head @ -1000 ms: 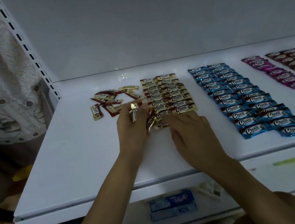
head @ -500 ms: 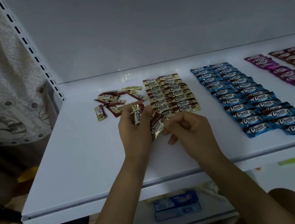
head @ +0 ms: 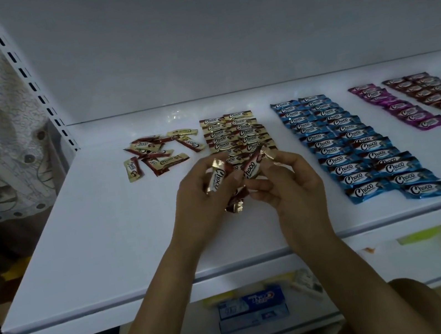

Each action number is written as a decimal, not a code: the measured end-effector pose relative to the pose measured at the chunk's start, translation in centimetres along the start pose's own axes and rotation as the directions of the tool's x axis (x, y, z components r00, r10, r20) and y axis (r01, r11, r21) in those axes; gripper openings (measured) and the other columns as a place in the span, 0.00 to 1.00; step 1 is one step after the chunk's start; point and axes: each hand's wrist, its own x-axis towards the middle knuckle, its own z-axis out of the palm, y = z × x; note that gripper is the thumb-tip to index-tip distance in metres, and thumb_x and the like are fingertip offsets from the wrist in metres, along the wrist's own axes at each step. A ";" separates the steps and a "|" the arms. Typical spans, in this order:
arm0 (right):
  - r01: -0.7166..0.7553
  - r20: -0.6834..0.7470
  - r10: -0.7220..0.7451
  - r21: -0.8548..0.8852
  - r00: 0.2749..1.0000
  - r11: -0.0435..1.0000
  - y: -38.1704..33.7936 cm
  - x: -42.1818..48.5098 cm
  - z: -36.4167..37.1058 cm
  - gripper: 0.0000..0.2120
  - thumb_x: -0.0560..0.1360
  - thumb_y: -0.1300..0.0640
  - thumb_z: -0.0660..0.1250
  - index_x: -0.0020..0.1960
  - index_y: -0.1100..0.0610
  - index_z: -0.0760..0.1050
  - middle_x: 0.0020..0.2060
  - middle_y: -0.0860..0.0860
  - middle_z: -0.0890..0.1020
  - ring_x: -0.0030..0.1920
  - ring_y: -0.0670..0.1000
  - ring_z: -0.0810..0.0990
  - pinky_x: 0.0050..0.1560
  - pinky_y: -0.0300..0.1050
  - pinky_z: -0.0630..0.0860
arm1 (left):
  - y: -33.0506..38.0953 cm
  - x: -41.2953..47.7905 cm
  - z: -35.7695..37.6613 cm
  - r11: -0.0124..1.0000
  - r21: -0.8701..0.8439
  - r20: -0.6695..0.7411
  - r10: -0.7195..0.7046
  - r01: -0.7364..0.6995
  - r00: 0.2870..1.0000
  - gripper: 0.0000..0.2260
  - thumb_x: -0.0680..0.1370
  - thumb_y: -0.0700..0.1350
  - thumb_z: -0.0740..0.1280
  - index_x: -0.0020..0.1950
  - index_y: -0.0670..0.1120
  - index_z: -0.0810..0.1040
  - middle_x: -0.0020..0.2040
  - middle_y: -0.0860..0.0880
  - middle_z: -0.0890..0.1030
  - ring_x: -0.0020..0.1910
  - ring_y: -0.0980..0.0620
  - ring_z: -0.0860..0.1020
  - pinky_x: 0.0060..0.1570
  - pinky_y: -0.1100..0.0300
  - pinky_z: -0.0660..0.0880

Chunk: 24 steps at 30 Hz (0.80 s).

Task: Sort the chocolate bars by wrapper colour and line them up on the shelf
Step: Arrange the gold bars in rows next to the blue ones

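1. Gripping gold bars [head: 215,180] in the left hand [head: 205,207], pinching a single gold bar [head: 252,165] in the right hand [head: 289,184]; both raised off the shelf [head: 109,243] since a second ago.
2. Probably readying the next additions to the gold rows [head: 232,132] just behind.
3. Carrying on the shelf: loose heap [head: 156,154], blue rows [head: 355,144], pink row [head: 402,110], brown rows [head: 431,90]; blue box [head: 251,306] lying below.

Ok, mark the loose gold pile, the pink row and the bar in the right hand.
Loose gold pile [head: 156,155]: head view, a middle wrapper.
Pink row [head: 399,107]: head view, a mid-row wrapper.
Gold bar [head: 251,168]: head view, printed face; right hand [head: 294,189] pinches it.
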 end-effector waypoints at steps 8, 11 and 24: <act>-0.057 -0.106 0.039 -0.177 0.994 0.983 -1.8 2.9 -0.9 0.05 0.74 0.64 0.69 0.49 0.58 0.74 0.35 0.53 0.84 0.29 0.49 0.83 0.29 0.40 0.79 | 0.0 -0.1 0.1 0.998 -0.028 -0.149 -0.052 0.049 0.987 0.06 0.77 0.47 0.70 0.53 0.53 0.79 0.45 0.52 0.84 0.44 0.50 0.83 0.42 0.46 0.81; -0.067 -0.091 0.032 -0.415 0.995 0.908 -2.1 4.6 -2.2 0.08 0.74 0.61 0.69 0.52 0.59 0.72 0.39 0.54 0.84 0.25 0.49 0.81 0.23 0.37 0.74 | 0.0 -0.3 0.4 0.993 0.110 -0.179 -0.032 0.052 0.983 0.05 0.77 0.48 0.69 0.52 0.54 0.79 0.44 0.54 0.84 0.42 0.55 0.83 0.43 0.49 0.81; 0.174 0.040 -0.255 -0.831 0.966 0.529 0.5 5.3 -3.1 0.13 0.74 0.55 0.70 0.52 0.53 0.68 0.33 0.43 0.76 0.31 0.39 0.74 0.29 0.27 0.69 | -0.8 -0.5 0.6 0.822 0.562 -0.064 0.150 -0.089 0.987 0.13 0.78 0.51 0.67 0.62 0.51 0.77 0.47 0.51 0.84 0.41 0.51 0.81 0.33 0.69 0.69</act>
